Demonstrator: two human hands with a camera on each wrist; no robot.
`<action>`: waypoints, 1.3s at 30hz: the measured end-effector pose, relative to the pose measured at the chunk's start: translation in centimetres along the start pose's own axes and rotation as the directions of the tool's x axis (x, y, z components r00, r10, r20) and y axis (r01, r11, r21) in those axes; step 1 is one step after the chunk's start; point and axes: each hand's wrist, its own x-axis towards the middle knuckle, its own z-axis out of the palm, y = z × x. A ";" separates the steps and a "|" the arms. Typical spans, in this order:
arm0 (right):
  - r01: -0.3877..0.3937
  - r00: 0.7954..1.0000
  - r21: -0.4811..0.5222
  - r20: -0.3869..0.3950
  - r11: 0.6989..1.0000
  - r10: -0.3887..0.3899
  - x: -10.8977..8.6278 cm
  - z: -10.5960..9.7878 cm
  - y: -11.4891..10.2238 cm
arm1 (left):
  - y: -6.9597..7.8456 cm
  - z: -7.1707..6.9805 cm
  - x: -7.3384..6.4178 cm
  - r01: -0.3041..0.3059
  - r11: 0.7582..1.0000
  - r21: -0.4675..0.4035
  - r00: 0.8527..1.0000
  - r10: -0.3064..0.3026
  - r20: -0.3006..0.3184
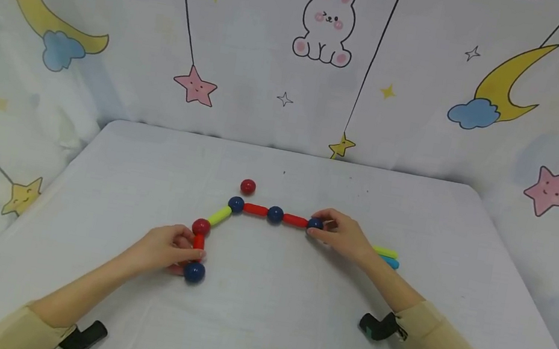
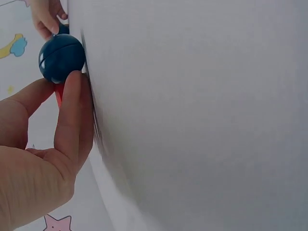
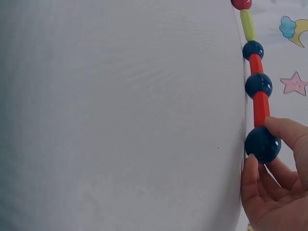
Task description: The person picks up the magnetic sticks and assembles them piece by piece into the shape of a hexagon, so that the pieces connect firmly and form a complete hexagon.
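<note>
A bent chain of balls and short rods lies on the white table. My left hand [image 1: 162, 249] holds the chain's left end, thumb and fingers about a red rod [image 1: 199, 242] between a red ball [image 1: 201, 227] and a dark blue ball [image 1: 195, 273]. From that red ball a yellow-green rod [image 1: 220, 216] runs to a blue corner ball [image 1: 236, 205]. Beyond it, red rods [image 1: 255, 210] and a blue middle ball [image 1: 275, 215] lead right. At the right end my right hand [image 1: 345, 236] pinches a blue ball [image 3: 263, 145], joined to a red rod [image 3: 261, 109].
A loose red ball [image 1: 247, 186] sits behind the corner. Past the right wrist lie a yellow-green rod [image 1: 385, 252] and a blue rod [image 1: 390, 263], partly hidden by the forearm. Black devices [image 1: 377, 327] stick out from both sleeves. A patterned curtain [image 1: 256, 43] borders the table.
</note>
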 end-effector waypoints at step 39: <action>0.046 0.999 -0.014 0.011 0.999 -0.046 3.2 1.3 -1.3 | 0.1 2.3 -2.3 0.123 0.976 -0.183 0.990 -0.133 -0.045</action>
